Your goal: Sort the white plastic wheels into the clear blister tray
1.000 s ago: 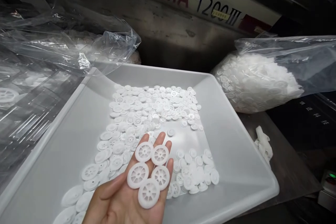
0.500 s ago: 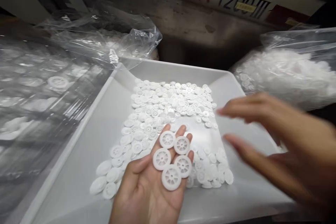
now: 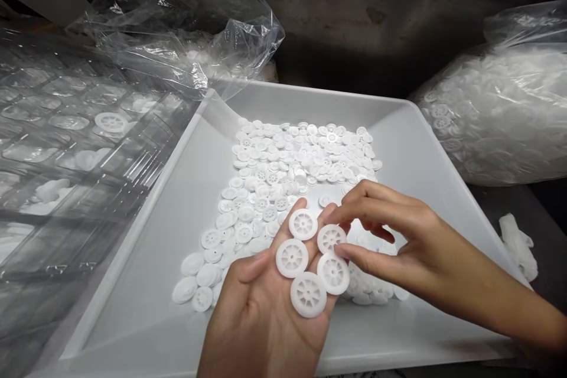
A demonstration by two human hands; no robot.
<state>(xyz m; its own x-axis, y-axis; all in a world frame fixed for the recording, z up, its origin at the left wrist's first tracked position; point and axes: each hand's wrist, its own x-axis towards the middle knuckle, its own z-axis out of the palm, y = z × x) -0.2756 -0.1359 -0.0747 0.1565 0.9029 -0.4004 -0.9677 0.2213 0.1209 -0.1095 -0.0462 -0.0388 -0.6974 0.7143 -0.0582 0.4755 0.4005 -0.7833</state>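
My left hand (image 3: 270, 307) lies palm up over a grey-white tray (image 3: 146, 236), cupped under several white plastic spoked wheels spread on the palm and fingers. One of these wheels (image 3: 309, 295) rests nearest the wrist. From the right, my right hand (image 3: 390, 236) reaches in, its thumb and fingers closed on the edge of the upper right wheel (image 3: 330, 237), which still lies against the left fingers. Behind and under both hands, a spread of many more white wheels (image 3: 266, 189) covers the tray floor. Part of that pile is hidden by the hands.
Clear plastic compartment trays (image 3: 31, 147) are at the left, some pockets holding white pieces. A crumpled clear bag (image 3: 195, 53) hangs over the tray's far left corner. At the right stands a bag full of white parts (image 3: 505, 118). A whitish crumpled item (image 3: 517, 245) lies beside the tray.
My right hand has come left and its fingers have closed on one wheel in my left palm. The view has shifted, so the tray and left hand appear slightly displaced.
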